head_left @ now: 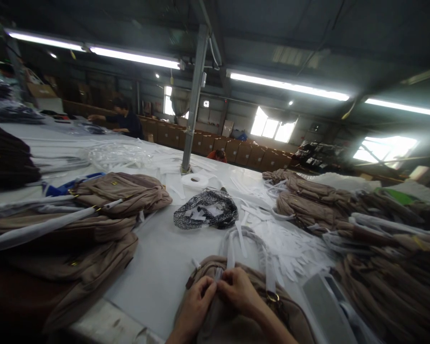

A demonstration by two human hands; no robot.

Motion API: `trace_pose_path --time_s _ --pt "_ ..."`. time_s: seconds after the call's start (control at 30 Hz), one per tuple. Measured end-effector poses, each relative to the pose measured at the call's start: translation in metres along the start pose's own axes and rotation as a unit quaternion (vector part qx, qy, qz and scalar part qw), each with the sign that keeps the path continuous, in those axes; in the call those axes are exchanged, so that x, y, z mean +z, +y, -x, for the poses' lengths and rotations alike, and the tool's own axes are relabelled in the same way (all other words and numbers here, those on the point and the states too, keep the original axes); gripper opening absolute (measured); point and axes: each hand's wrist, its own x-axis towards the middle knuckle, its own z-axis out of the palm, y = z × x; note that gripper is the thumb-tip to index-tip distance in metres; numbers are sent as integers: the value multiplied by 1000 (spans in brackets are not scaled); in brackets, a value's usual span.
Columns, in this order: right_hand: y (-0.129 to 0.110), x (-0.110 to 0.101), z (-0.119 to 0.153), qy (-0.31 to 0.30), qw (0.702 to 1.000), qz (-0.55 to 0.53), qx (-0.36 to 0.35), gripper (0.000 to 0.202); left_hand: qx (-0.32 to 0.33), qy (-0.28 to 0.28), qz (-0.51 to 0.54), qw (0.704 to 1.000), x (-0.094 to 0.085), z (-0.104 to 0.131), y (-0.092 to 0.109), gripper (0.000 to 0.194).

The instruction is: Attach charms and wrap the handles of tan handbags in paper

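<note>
Brown fabric bag point(229, 329) lies at the near edge of the view, on the white-covered counter point(154, 272), right in front of the person. Both hands are at its upper part: the left hand point(198, 305) and the right hand point(239, 287) meet with bent fingers, thumbs close together, pinching a small pale strip point(218, 274); how much of it each one grips is hidden by the fingers. Beyond the fingertips, the bag's looped handle point(244, 233), in a clear and whitish wrapping, arches up over the counter, and a brass-coloured ring point(273, 297) sits at its right end.

Just past the handle, a black-and-white speckled pouch point(206, 210) lies open with white pieces inside. Behind it is a roll of white tape point(195, 180), near the foot of a grey post point(194, 100). Loose white strips point(297, 253) are scattered to the right, with a grey-topped box point(324, 308) closer in.

Similar brown bags are heaped on either side, a left pile point(107, 229) with white-wrapped handles and a right pile point(308, 205). Across the counter on the left, a person in dark clothing point(131, 122) reaches over it. Further back stand a row of cardboard cartons point(215, 143) and bright windows point(273, 125), under long ceiling lights point(288, 86).
</note>
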Motion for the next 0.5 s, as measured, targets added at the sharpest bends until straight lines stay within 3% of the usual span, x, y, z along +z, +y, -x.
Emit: trace_pose_path --time_s 0.17,0.27,0.5 --pt "5 -7 -1 -42 998 -35 -36 16 -49 -57 140 987 -4 -3 -5 26" --pt "4 -9 0 -47 997 -40 -43 13 -86 -63 198 974 -4 -2 -5 28" --pt "0 -8 5 -20 998 -15 -56 18 -65 -1 134 989 -1 -8 -13 31"
